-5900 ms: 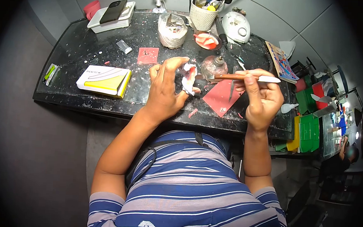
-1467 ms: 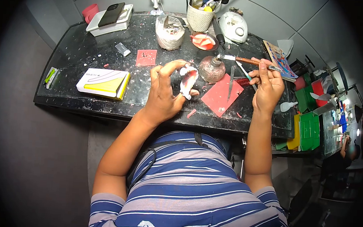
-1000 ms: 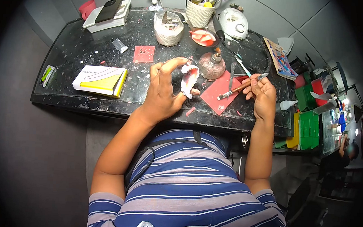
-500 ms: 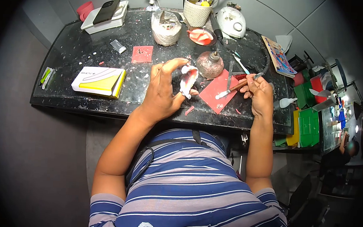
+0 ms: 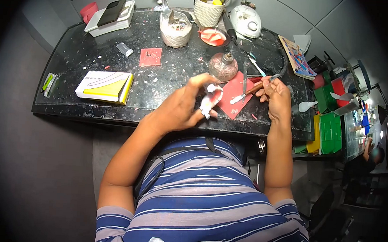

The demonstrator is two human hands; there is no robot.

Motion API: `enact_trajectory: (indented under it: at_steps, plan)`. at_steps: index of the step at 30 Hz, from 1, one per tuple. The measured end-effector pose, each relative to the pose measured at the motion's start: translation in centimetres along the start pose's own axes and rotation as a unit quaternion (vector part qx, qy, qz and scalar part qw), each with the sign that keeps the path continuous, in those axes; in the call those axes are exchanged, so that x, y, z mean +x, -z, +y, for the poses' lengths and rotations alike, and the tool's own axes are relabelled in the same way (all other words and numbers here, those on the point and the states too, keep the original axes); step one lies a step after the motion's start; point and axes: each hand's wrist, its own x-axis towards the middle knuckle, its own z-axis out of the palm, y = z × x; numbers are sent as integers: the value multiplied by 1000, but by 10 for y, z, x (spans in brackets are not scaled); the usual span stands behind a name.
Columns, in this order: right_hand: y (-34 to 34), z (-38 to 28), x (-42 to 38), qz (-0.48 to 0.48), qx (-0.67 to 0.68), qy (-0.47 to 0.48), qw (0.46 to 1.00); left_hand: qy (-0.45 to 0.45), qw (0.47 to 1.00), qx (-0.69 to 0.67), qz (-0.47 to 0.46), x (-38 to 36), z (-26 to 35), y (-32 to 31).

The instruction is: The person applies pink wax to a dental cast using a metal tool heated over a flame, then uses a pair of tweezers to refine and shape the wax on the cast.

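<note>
My left hand (image 5: pixel 181 103) grips a small white and pink moulded piece (image 5: pixel 211 100) between thumb and fingers, near the table's front edge. In my right hand (image 5: pixel 275 95) is a brown-handled tool (image 5: pixel 253 89), its pale, shiny blade pointing left over a red sheet (image 5: pixel 235 106). A gap separates the blade from the moulded piece. Just behind the sheet sits a round glass burner (image 5: pixel 223 68) with a metal top. A thin grey metal strip (image 5: pixel 245 77) lies partly on the sheet, beyond the tool.
A white and yellow box (image 5: pixel 104 86) lies at the left, with a smaller red sheet (image 5: pixel 150 57) to its right. Toward the back are a plastic-wrapped pot (image 5: pixel 175 31), a dish of pink pieces (image 5: pixel 213 36), a woven basket (image 5: pixel 207 13) and a white device (image 5: pixel 245 22). Another person sits far right.
My left hand has moved right with the moulded piece, closer to the tool and over the red sheet's left edge. My right hand has barely moved, still holding the tool.
</note>
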Motion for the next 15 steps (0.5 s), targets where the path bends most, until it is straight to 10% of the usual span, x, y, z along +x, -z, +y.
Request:
enact_trajectory:
  at_steps: [15]
  plan:
    - [2, 1, 1, 6, 20, 9, 1000, 83, 991, 25, -101, 0, 8, 1]
